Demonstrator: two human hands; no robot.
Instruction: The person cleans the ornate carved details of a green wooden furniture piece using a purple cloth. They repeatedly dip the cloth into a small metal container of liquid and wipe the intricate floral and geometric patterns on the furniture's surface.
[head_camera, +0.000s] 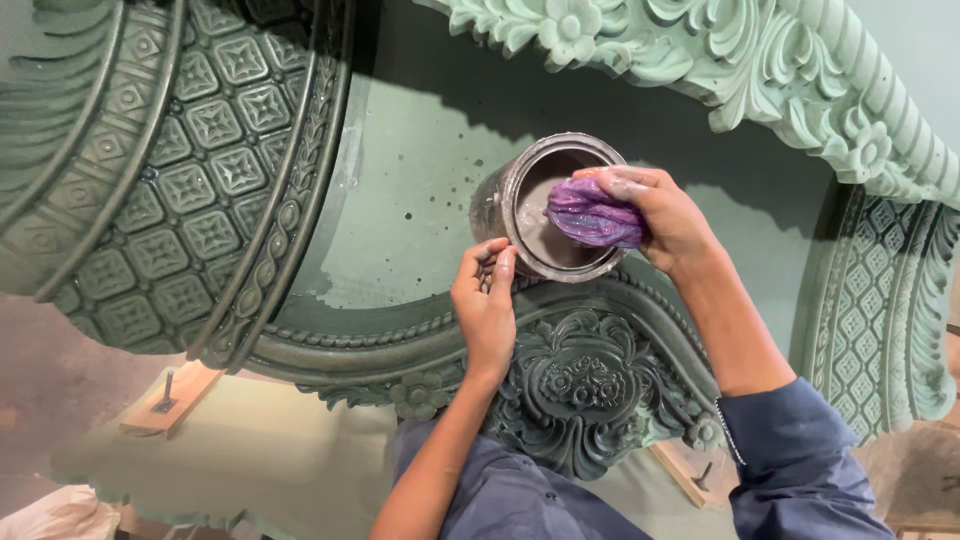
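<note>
A round, paint-stained metal tin (553, 208) was steadied at its near rim by the left hand (487, 305), whose fingers were pinched narrowly against the tin's lip and wall. The right hand (663, 215) was closed around a crumpled purple cloth wad (593, 214), which was held inside the open mouth of the tin, touching or just above the pale grey-brown liquid within; whether the cloth was actually soaked could not be told. The tin was tilted toward the hands and seemed to be rested on the edge of a carved, green-painted ornamental wooden frame (590, 385), whose floral medallion lay just below the left wrist. Beyond the tin, a flat, pale green panel (420, 190) speckled with dark drops was seen, and a lattice-carved dark green column (200, 170) stood well to the left of the left hand. A lighter green floral carving (720, 60) ran above the right hand. The step in hand was judged to be the loading of the cloth with finish from the tin. For the following move, the cloth would likely need to be lifted clear without dripping, while the tin was kept firmly braced so that it was not tipped off the carved edge.
</note>
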